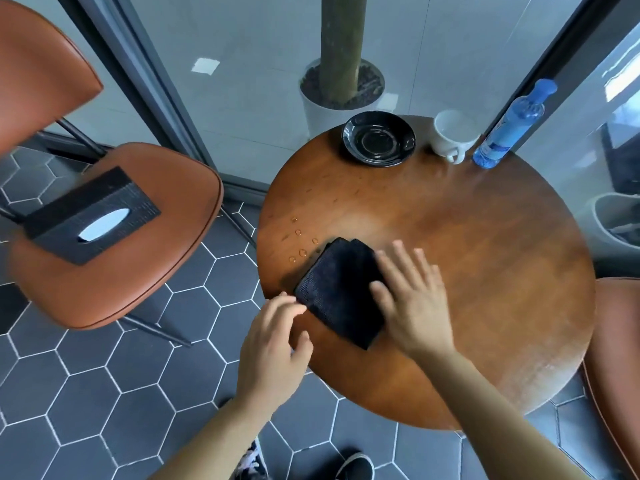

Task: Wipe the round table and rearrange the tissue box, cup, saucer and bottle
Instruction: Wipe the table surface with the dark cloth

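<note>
no legible text, bottle [509, 129] label blurred

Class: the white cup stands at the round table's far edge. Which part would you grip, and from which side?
Probably the handle: it juts from the upright white cup toward the near side, so come from there. The blue bottle crowds the cup's right, and the black saucer sits apart on its left.

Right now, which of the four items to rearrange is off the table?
The black tissue box: it lies on the orange chair seat, while the saucer, cup and bottle stand at the round table's far edge.
</note>
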Demonstrator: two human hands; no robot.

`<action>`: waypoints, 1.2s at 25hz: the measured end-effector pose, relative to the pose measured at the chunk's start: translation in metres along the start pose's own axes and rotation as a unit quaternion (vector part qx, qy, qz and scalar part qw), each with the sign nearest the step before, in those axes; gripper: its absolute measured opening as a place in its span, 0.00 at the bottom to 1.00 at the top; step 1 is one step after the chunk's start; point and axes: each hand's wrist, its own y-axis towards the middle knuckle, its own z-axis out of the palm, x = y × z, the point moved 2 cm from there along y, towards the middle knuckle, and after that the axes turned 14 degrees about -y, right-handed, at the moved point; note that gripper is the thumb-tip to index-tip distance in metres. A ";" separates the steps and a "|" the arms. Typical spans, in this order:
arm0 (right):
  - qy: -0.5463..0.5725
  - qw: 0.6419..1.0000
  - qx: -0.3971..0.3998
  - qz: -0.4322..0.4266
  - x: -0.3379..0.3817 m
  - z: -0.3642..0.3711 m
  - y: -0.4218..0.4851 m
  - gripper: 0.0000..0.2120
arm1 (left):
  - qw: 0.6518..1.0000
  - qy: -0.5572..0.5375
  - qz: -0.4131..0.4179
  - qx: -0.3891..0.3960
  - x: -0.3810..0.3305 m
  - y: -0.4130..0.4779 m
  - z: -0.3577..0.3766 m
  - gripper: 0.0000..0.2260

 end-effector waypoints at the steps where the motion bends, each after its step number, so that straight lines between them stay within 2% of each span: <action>1: -0.004 0.997 -0.006 0.076 -0.024 0.000 0.002 0.32 | 0.999 0.000 0.014 -0.034 -0.012 0.009 0.001 0.14; 2: -0.023 0.993 0.000 0.120 -0.040 0.001 0.001 0.33 | 0.997 0.014 0.056 -0.045 -0.027 0.020 0.007 0.13; 3: -0.053 0.990 0.012 0.128 -0.048 0.005 -0.002 0.33 | 0.993 0.036 0.107 -0.020 -0.042 0.034 0.020 0.14; 4: -0.081 0.989 0.025 0.118 -0.051 0.010 -0.004 0.33 | 0.986 0.074 0.144 0.039 -0.053 0.047 0.037 0.16; 6: -0.100 0.989 0.033 0.105 -0.049 0.015 -0.005 0.32 | 0.958 0.173 0.161 0.164 -0.061 0.069 0.069 0.24; 8: -0.102 0.988 0.035 0.111 -0.049 0.014 -0.004 0.32 | 0.927 0.250 0.154 0.232 -0.050 0.079 0.083 0.29; 14: -0.105 0.988 0.043 0.100 -0.048 0.012 -0.006 0.37 | 0.917 0.280 0.161 0.232 -0.006 0.053 0.038 0.30; 19: -0.113 0.988 0.049 0.098 -0.047 0.013 -0.004 0.38 | 0.913 0.287 0.160 0.244 0.004 0.108 0.031 0.30; 21: -0.110 0.988 0.046 0.098 -0.048 0.011 -0.004 0.38 | 0.912 0.283 0.168 0.246 -0.001 0.091 0.035 0.34; 24: -0.112 0.988 0.045 0.098 -0.047 0.011 -0.005 0.38 | 0.890 0.288 0.200 0.291 -0.007 0.045 0.031 0.41; 26: -0.115 0.987 0.044 0.101 -0.047 0.013 -0.004 0.39 | 0.897 0.273 0.214 0.275 0.001 0.068 0.027 0.36; 28: -0.120 0.986 0.042 0.106 -0.048 0.014 -0.003 0.39 | 0.910 0.279 0.188 0.244 0.011 0.112 0.027 0.34; 30: -0.120 0.986 0.037 0.106 -0.047 0.014 -0.004 0.39 | 0.919 0.297 0.126 0.226 0.021 0.153 0.025 0.34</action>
